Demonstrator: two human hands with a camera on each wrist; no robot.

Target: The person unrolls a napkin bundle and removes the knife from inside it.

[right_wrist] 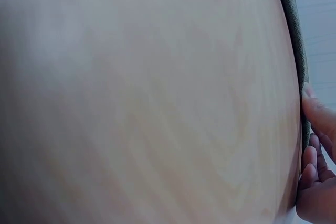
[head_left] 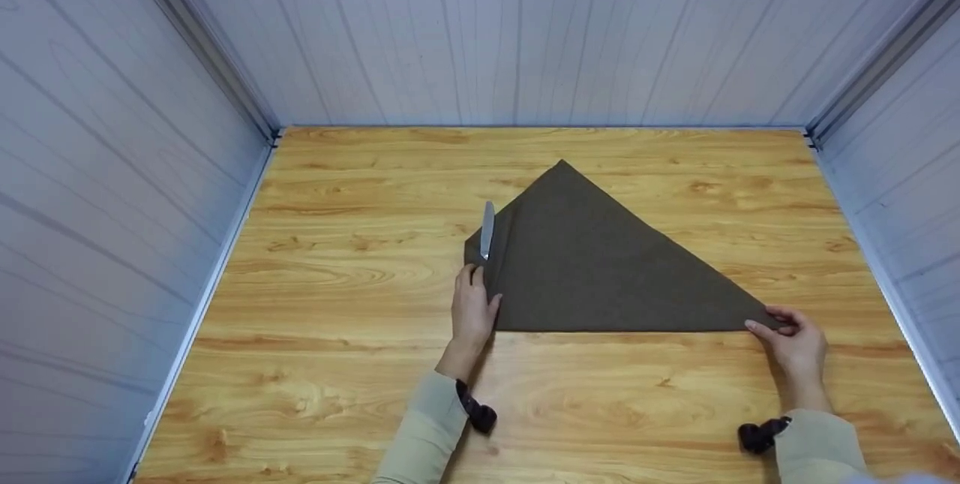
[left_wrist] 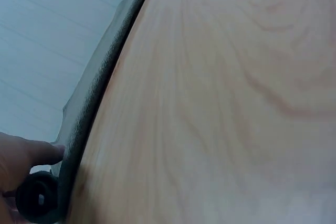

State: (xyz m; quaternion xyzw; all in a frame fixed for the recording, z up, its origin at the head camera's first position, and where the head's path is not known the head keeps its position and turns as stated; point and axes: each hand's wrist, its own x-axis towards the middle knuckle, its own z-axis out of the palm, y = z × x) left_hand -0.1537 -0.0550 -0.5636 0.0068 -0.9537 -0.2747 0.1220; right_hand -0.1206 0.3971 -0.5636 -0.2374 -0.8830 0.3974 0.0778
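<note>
A dark olive cloth [head_left: 600, 266] lies folded into a triangle on the wooden table [head_left: 337, 304], its long edge toward me. A knife [head_left: 487, 229] rests with its silver blade on the cloth's left part, pointing away from me. My left hand [head_left: 472, 308] covers the handle at the cloth's left corner and grips it, the blade coming straight out from its fingertips. In the left wrist view a finger [left_wrist: 37, 153] touches the cloth's edge [left_wrist: 89, 103]. My right hand [head_left: 791, 338] pinches the cloth's right corner; its fingers [right_wrist: 317, 124] lie against the cloth edge [right_wrist: 296, 35].
Pale panelled walls [head_left: 112, 169] close in the table on the left, back and right. Bare wood lies left of the cloth, behind its tip and between my forearms. Black straps [head_left: 476, 413] sit on both wrists.
</note>
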